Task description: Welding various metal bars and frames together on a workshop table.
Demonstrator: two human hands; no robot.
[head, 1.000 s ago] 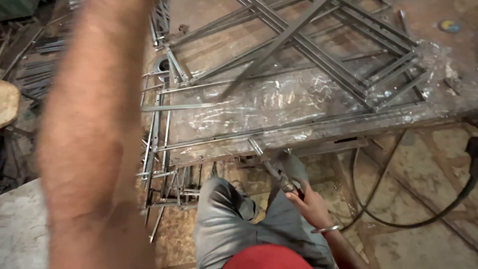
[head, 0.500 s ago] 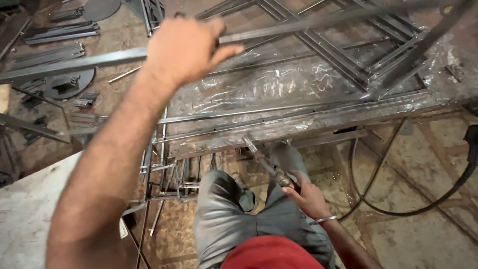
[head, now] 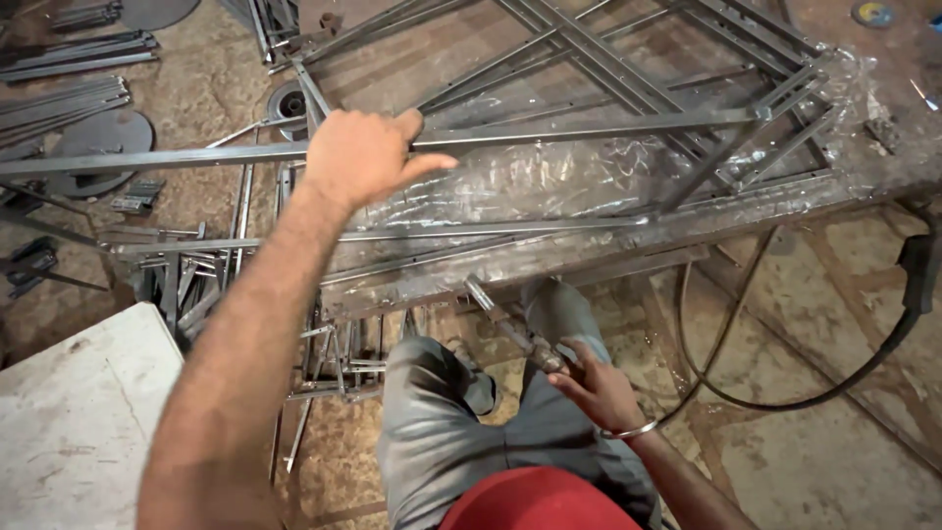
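My left hand (head: pixel 361 155) is closed around a long grey steel bar (head: pixel 608 127) that lies across a welded frame of steel strips (head: pixel 608 69). The frame rests on a bench covered in crinkled clear plastic (head: pixel 549 182). My right hand (head: pixel 594 391), with a metal bangle on the wrist, grips the handle of a thin metal hand tool (head: pixel 510 332) held low by my knees, its tip pointing up at the bench's front edge. My grey trousers (head: pixel 432 432) and a red garment fill the bottom middle.
Loose steel strips (head: pixel 69 49) and round metal discs (head: pixel 113 137) lie on the floor at upper left. More welded strip pieces (head: pixel 186 275) stack under the bench's left end. A pale slab (head: pixel 78 422) sits at lower left. A black cable (head: pixel 785 397) loops over the floor on the right.
My left arm has swung away from the camera and down, bringing the long bar lower across the frame. The right hand with its tool has stayed in place.
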